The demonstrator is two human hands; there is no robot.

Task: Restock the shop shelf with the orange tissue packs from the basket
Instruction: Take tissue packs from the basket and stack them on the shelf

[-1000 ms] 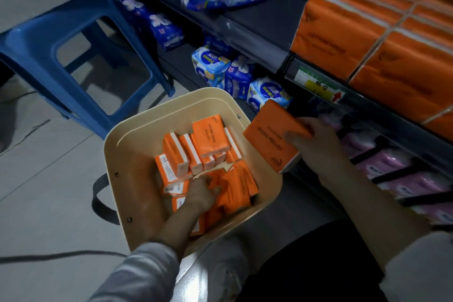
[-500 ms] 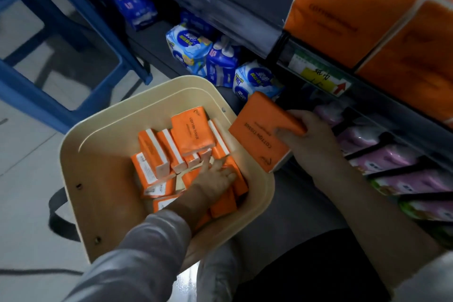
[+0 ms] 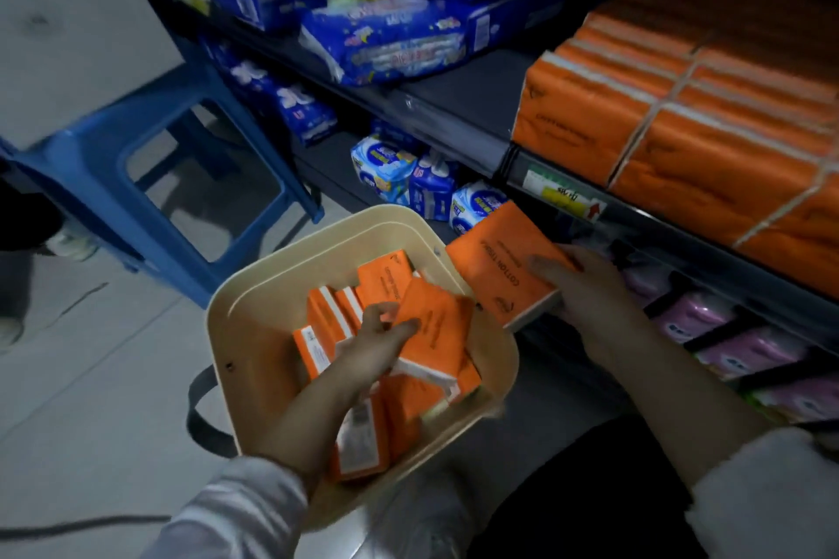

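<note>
A cream basket on the floor holds several orange tissue packs. Inside it, my left hand grips one orange pack and holds it tilted above the others. My right hand holds a second orange tissue pack just past the basket's right rim, in front of the lower shelf. On the shelf at upper right, rows of orange tissue packs lie stacked, with bare shelf to their left.
A blue plastic stool stands left of the basket. Blue packs lie on the shelf left of the orange rows. Blue and white packs and pink packs fill the lower shelf. Someone's shoe shows at far left.
My left hand has closed on a pack in the basket and lifted it. My right hand keeps its pack near the basket's rim. The view has tilted up toward the shelf.
</note>
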